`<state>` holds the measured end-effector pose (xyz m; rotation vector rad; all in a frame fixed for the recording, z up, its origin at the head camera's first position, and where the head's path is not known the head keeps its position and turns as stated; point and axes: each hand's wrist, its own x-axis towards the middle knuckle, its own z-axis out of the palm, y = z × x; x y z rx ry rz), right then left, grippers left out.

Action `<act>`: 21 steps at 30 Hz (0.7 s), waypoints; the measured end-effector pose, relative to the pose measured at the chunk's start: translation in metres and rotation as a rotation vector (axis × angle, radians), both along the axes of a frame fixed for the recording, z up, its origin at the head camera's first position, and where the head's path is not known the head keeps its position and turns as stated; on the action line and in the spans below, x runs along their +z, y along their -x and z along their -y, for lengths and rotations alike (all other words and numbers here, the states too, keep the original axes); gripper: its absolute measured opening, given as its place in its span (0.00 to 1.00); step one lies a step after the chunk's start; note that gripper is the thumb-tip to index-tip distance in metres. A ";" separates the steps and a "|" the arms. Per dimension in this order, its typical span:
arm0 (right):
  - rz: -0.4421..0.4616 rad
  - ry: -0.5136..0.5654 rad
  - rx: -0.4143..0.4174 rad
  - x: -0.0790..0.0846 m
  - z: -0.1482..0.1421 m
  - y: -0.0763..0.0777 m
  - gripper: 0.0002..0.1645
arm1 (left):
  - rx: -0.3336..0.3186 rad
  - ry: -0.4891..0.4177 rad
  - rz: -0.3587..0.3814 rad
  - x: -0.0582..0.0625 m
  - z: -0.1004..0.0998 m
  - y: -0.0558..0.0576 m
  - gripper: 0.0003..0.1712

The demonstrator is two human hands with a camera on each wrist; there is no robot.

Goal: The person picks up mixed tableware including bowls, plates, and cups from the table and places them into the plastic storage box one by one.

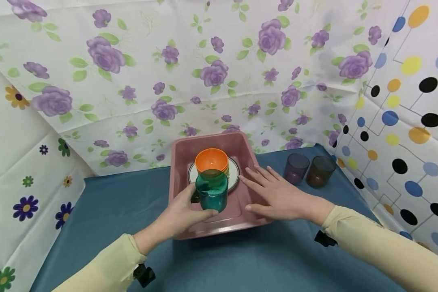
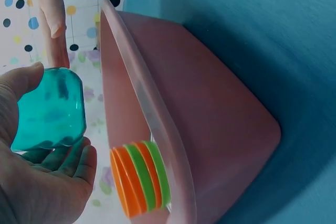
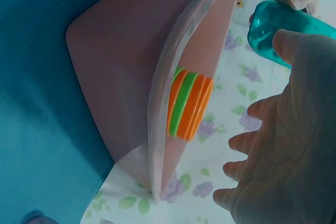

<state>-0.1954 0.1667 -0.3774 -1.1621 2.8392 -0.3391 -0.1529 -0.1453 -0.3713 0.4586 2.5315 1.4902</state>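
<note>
My left hand [image 1: 187,213] grips a teal see-through cup [image 1: 212,192], thumb on the near side and fingers behind it. In the left wrist view the cup [image 2: 52,109] is held above the rim of a pink basin [image 2: 194,98]. My right hand [image 1: 273,192] hovers over the basin's right side with its fingers spread, holding nothing. Inside the basin [image 1: 222,227], a stack of orange and green bowls [image 1: 211,160] stands on a white plate [image 1: 234,174] with a dark rim line. The held cup hides part of the bowls and plate in the head view.
To the right of the basin, a purple cup [image 1: 296,168] and a brown cup [image 1: 320,171] stand side by side on the blue tablecloth [image 1: 124,211]. Flowered sheeting [image 1: 138,81] hangs behind, and a dotted sheet [image 1: 409,121] rises on the right.
</note>
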 end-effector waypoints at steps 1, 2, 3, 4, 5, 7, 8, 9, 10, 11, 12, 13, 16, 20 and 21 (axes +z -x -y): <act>0.002 0.011 0.001 0.000 -0.001 0.000 0.52 | -0.001 0.001 -0.005 0.000 -0.002 0.000 0.43; 0.000 0.020 0.003 -0.001 -0.001 0.000 0.52 | -0.003 0.002 -0.008 0.000 -0.004 0.000 0.43; 0.001 0.027 0.003 -0.001 -0.001 0.000 0.52 | -0.001 0.005 -0.010 -0.001 -0.005 0.000 0.43; 0.006 0.036 0.004 0.000 -0.001 0.000 0.52 | -0.001 0.005 -0.011 -0.001 -0.007 0.001 0.43; 0.011 0.044 0.002 0.000 0.000 0.000 0.53 | -0.001 0.006 -0.013 -0.001 -0.008 0.001 0.43; 0.019 0.065 -0.001 0.001 0.002 0.000 0.53 | -0.001 0.006 -0.014 -0.002 -0.008 0.001 0.43; 0.027 0.077 -0.005 0.001 0.004 0.000 0.53 | -0.001 0.004 -0.014 -0.002 -0.008 0.001 0.43; 0.041 0.095 -0.008 0.003 0.006 0.000 0.54 | 0.000 0.003 -0.015 -0.002 -0.008 0.001 0.43; 0.053 0.119 -0.009 0.004 0.009 0.000 0.54 | -0.002 0.002 -0.017 -0.002 -0.008 0.001 0.43; 0.064 0.140 -0.009 0.006 0.011 0.000 0.55 | -0.003 0.001 -0.019 -0.002 -0.008 0.001 0.43; 0.076 0.167 -0.005 0.007 0.014 0.000 0.55 | -0.005 -0.001 -0.021 -0.002 -0.008 0.001 0.43; 0.095 0.198 -0.001 0.009 0.017 0.000 0.56 | -0.006 -0.002 -0.024 -0.003 -0.008 0.000 0.43; 0.152 0.291 0.008 0.012 0.028 -0.001 0.55 | -0.012 -0.008 -0.023 -0.003 -0.008 0.000 0.43; 0.274 0.419 0.000 0.015 0.042 -0.003 0.51 | -0.020 -0.017 -0.018 -0.004 -0.008 0.001 0.42; 0.314 0.459 0.009 0.015 0.045 -0.004 0.49 | -0.023 -0.019 -0.021 -0.005 -0.008 0.001 0.42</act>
